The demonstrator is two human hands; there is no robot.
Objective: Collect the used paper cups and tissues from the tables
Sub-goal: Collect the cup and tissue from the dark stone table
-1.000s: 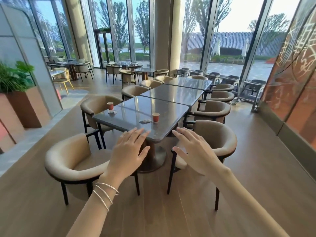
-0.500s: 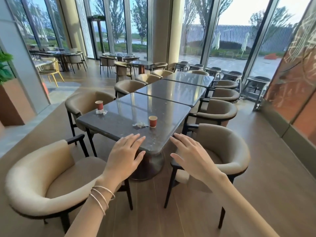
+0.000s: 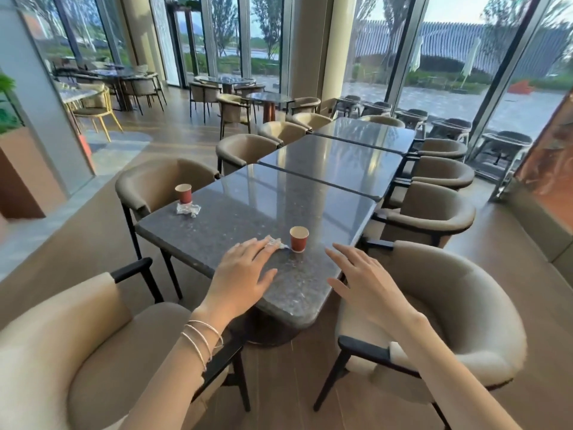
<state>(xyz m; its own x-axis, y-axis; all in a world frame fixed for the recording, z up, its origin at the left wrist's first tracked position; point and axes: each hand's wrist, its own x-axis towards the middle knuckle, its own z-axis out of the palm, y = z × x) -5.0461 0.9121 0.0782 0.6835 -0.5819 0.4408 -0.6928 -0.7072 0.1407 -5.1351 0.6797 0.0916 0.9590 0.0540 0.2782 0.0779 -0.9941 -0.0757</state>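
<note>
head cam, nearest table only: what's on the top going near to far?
Left hand over the near edge → crumpled tissue at its fingertips → red paper cup beside the tissue → second crumpled tissue toward the far left corner → second red cup just behind it.

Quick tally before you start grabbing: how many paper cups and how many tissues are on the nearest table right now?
Red paper cups: 2, near cup and far cup
Crumpled tissues: 2, near tissue at the left hand fingertips, far tissue
Total: 4
</note>
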